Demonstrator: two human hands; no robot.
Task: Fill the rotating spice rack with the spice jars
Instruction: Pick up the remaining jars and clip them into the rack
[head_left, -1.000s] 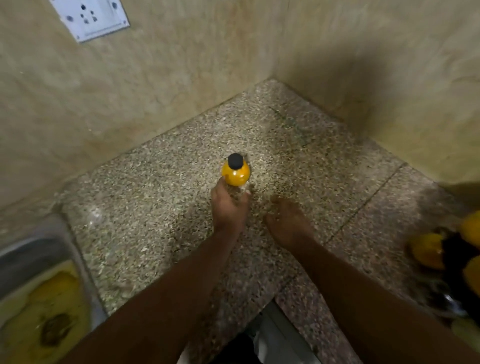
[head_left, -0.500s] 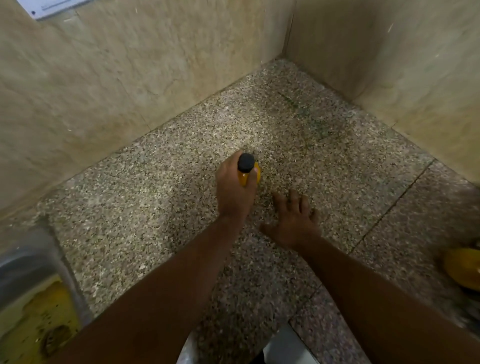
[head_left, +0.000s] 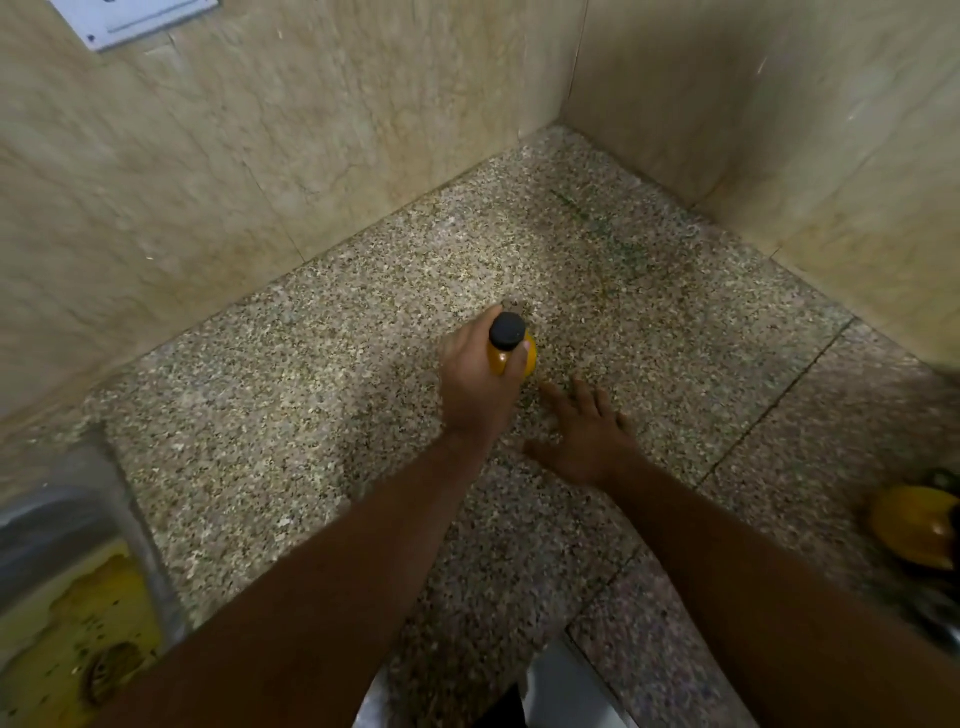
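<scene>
Left hand: the left hand (head_left: 475, 387) holds the jar (head_left: 506, 335), fingers curled round its yellow body, below the black cap.
Jar: upright, near the middle of the counter (head_left: 311, 374), in front of the back corner. If it stands on the counter or is lifted, I cannot tell.
Right hand: the right hand (head_left: 587, 436) lies flat on the counter just beside the jar, fingers spread, holding nothing.
Right edge: a blurred yellow jar (head_left: 914, 525).
Left front corner: a sink (head_left: 78, 519).
</scene>
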